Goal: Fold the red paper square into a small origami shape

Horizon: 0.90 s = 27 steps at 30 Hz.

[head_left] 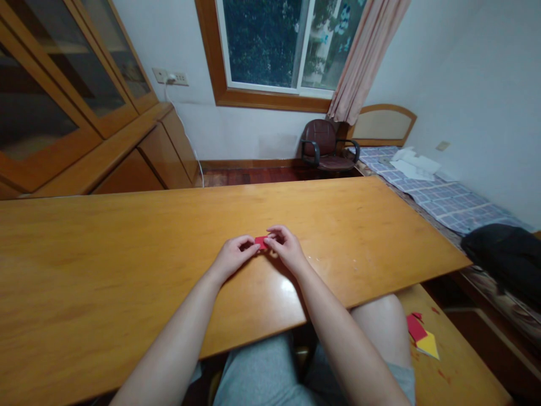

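Looking at a small red piece (260, 242), folded paper by the look of it, right between both hands and above the wooden table (127, 254); can't tell whether lifted clear or brushing the wood. Going by that red piece as the marker: left hand (234, 255) to its left, pinching the left edge between thumb and forefinger, and right hand (285, 243) to its right, gripping the right end with thumb laid over it and other fingers curled behind. So no closer hand to pick, honestly: touched from both sides, though covered more by the right. Lying pretty much in one line from left fingertips to right thumb. Long axis? Maybe side to side, but wouldn't swear to it with the right end tucked under that thumb. Off to the right of the red piece and closer in, can spot a red sheet (416, 328) and a yellow sheet (428, 345) on a lower wooden surface (460, 361), plus red scraps (435, 310) scattered about. Well beyond the red piece and a bit right, a brown chair (320, 136).
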Available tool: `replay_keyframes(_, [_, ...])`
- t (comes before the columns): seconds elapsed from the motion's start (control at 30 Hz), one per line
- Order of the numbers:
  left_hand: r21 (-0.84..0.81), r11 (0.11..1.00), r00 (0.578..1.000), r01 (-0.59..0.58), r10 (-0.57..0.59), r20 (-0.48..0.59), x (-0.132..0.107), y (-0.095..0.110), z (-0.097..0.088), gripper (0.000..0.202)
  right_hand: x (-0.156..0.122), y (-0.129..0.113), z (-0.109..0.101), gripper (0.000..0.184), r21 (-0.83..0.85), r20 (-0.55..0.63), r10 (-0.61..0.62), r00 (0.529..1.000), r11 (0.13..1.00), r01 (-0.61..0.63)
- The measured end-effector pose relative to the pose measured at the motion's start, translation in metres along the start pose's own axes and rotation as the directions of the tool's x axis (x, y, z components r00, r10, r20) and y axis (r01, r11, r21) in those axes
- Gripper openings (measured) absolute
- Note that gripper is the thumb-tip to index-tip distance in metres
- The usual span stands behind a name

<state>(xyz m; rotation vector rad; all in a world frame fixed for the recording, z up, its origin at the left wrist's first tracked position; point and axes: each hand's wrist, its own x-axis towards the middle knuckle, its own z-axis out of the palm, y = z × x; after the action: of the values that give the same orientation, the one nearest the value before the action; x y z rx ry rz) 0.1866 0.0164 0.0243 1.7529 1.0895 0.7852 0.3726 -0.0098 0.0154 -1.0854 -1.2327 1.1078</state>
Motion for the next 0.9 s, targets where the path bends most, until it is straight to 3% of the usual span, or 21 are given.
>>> replay_keyframes(0.47, [-0.068, 0.997, 0.997, 0.042, -0.037, 0.068, -0.0007, 0.0089, -0.0011, 0.033, 0.0012, -0.0003, -0.0022, 0.036, 0.017, -0.023, 0.010, 1.000, 1.000, -0.009])
replay_keyframes(0.9, [0.025, 0.999, 0.997, 0.029, -0.031, 0.074, -0.0008, 0.0042, -0.0002, 0.030, -0.0025, -0.0046, -0.0006, 0.030, 0.018, 0.017, 0.016, 1.000, 1.000, -0.016])
